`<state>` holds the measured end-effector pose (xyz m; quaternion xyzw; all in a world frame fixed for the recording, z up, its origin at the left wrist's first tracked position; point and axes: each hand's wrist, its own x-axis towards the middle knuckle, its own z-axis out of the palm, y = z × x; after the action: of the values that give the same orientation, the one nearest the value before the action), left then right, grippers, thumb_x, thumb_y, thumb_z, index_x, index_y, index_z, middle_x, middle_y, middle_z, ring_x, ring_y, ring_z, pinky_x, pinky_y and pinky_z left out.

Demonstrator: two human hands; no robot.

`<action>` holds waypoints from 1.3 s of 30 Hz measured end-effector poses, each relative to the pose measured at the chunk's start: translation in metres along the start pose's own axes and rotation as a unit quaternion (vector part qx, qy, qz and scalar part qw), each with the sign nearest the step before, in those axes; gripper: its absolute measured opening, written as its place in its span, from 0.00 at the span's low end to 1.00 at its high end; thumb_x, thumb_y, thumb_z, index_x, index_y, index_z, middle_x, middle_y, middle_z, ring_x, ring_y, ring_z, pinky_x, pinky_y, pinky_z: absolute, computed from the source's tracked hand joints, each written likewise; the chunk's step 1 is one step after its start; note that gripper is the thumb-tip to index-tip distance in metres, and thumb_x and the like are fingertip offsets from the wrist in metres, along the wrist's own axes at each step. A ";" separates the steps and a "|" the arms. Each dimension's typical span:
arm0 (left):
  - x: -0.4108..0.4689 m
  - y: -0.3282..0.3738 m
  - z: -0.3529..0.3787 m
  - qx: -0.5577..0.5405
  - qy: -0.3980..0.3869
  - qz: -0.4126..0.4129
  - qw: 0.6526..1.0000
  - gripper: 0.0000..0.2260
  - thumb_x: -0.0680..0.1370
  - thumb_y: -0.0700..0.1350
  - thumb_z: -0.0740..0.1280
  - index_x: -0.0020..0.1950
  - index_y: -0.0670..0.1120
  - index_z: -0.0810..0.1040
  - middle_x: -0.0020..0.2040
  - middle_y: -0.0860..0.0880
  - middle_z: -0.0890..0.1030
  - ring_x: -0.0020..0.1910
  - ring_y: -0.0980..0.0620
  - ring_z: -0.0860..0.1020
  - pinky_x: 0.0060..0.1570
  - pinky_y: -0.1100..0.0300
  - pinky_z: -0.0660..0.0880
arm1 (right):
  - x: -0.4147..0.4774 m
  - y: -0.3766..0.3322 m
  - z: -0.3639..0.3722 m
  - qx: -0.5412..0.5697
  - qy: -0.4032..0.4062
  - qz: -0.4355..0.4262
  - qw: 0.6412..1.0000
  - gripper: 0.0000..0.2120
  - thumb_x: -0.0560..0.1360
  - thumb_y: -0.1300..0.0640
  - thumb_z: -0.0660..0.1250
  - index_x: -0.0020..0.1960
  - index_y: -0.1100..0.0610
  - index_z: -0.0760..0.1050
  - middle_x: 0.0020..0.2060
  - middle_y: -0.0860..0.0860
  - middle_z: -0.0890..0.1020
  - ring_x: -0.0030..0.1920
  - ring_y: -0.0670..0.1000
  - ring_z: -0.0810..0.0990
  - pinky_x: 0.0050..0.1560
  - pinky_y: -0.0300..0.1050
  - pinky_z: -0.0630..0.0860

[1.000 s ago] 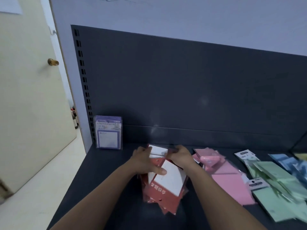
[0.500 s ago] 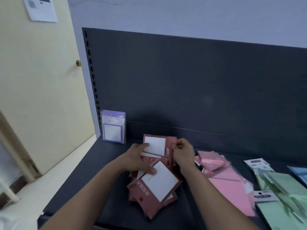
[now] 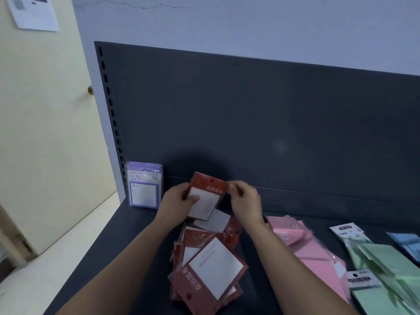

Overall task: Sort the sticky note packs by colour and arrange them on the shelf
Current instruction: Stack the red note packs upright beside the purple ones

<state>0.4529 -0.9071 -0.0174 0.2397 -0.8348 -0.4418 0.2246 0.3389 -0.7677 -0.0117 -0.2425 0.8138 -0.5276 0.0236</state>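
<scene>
Above the red pile [image 3: 204, 269] on the shelf [image 3: 113, 258], left hand [image 3: 176, 202] gripping a red pack [image 3: 205, 196], right hand [image 3: 246, 203] pinching its top corner, purple packs [image 3: 144, 186] far left.

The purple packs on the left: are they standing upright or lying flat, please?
Upright: the purple packs stand on edge, fronts facing out.

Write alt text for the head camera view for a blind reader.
The left hand and right hand hold a red pack above a loose red pile on a dark shelf. Purple packs stand upright at back left; pink packs, green packs and blue packs lie at right.
</scene>
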 end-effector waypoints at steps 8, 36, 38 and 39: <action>0.003 -0.015 0.001 -0.089 -0.001 -0.059 0.994 0.06 0.79 0.43 0.65 0.56 0.49 0.74 0.53 0.51 0.80 0.52 0.51 0.79 0.47 0.59 0.76 | -0.004 0.012 -0.001 -0.382 -0.217 0.189 0.878 0.26 0.63 0.38 0.76 0.52 0.53 0.74 0.55 0.52 0.79 0.57 0.53 0.77 0.57 0.48 0.76; 0.001 -0.011 0.013 -0.239 -0.120 -0.049 0.962 0.08 0.80 0.45 0.59 0.57 0.51 0.74 0.54 0.46 0.80 0.53 0.49 0.78 0.51 0.55 0.76 | -0.003 -0.032 0.011 -0.245 -0.039 -0.194 0.949 0.11 0.73 0.47 0.70 0.51 0.51 0.81 0.46 0.47 0.79 0.52 0.48 0.71 0.54 0.43 0.69; 0.000 -0.014 0.014 -0.188 -0.131 -0.029 0.973 0.10 0.78 0.42 0.63 0.57 0.52 0.73 0.53 0.50 0.79 0.52 0.52 0.78 0.48 0.60 0.75 | -0.005 -0.026 0.015 -0.216 -0.034 -0.174 0.960 0.12 0.72 0.47 0.71 0.53 0.51 0.79 0.47 0.46 0.77 0.53 0.47 0.70 0.51 0.40 0.69; 0.001 -0.015 0.015 -0.154 -0.125 -0.023 0.980 0.11 0.78 0.40 0.64 0.57 0.53 0.72 0.53 0.52 0.79 0.52 0.55 0.78 0.46 0.63 0.74 | -0.008 -0.024 0.016 -0.201 -0.017 -0.165 0.966 0.13 0.72 0.48 0.72 0.53 0.51 0.78 0.47 0.45 0.75 0.53 0.46 0.69 0.50 0.38 0.68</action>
<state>0.4466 -0.9061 -0.0375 0.1643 -0.7723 -0.5968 0.1429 0.3593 -0.7858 0.0008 -0.3819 0.8513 -0.3459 -0.0991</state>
